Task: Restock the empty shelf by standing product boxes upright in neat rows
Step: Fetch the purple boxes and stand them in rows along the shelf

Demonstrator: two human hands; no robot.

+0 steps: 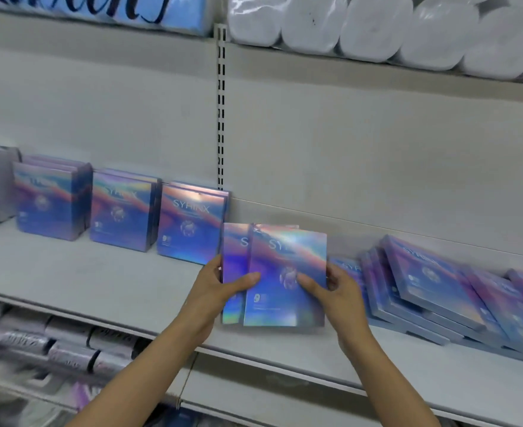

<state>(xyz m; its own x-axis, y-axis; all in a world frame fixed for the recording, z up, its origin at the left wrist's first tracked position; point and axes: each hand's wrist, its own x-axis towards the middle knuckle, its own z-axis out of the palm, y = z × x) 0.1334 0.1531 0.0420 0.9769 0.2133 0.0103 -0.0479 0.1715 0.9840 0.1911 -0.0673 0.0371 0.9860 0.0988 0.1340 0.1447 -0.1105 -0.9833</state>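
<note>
Shelf [100, 282]: three upright box rows [124, 211] stand at left rear, side by side. Held boxes [281, 272] upright just right of them, nearer the front edge, between left hand [220, 288] and right hand [337, 291]. Leaning stack [432, 288] lies further right. Wrapped rolls [377, 29] on shelf above.

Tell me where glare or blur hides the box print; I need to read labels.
Head view: rainbow glare washes the held boxes, cutting off their brand lettering; motion blur smears the leaning boxes at right and the lower-shelf packs; the third standing row reads SYRINX clearly.
</note>
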